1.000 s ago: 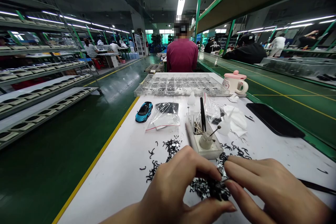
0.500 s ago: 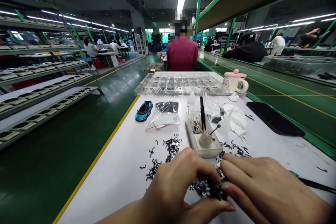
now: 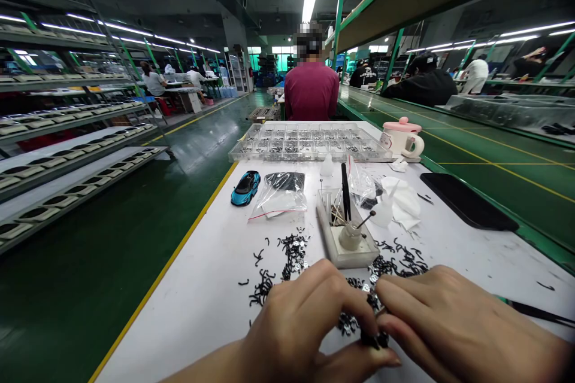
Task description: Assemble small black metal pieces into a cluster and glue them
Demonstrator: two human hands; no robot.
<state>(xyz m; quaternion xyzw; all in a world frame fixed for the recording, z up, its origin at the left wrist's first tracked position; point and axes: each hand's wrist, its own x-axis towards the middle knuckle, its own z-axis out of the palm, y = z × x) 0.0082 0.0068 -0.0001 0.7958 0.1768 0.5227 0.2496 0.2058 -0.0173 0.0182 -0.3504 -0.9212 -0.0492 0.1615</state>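
Observation:
My left hand (image 3: 309, 317) is closed in a pinch on a small black part (image 3: 375, 339) at the bottom centre. My right hand (image 3: 462, 317) meets it from the right, thumb and fingers pressed together at the same part. Whatever lies between the right fingertips is too small and hidden to name. Under and behind the fingers is a pile of tiny black and silver pieces (image 3: 348, 323). More curved black pieces (image 3: 294, 251) lie to the left, and others (image 3: 402, 258) lie beyond my right hand.
A holder (image 3: 350, 257) with black tweezers (image 3: 345, 191) and a small bottle stands ahead. Left of it are a clear bag (image 3: 281, 194) and a blue toy car (image 3: 245, 187). A compartment box (image 3: 305, 158), a lidded mug (image 3: 399, 139) and a black tray (image 3: 467, 200) lie farther off.
Both hands stay together at the same spot, with small finger movements. The left fingers have opened slightly around the black part, and more of the pile shows behind them.

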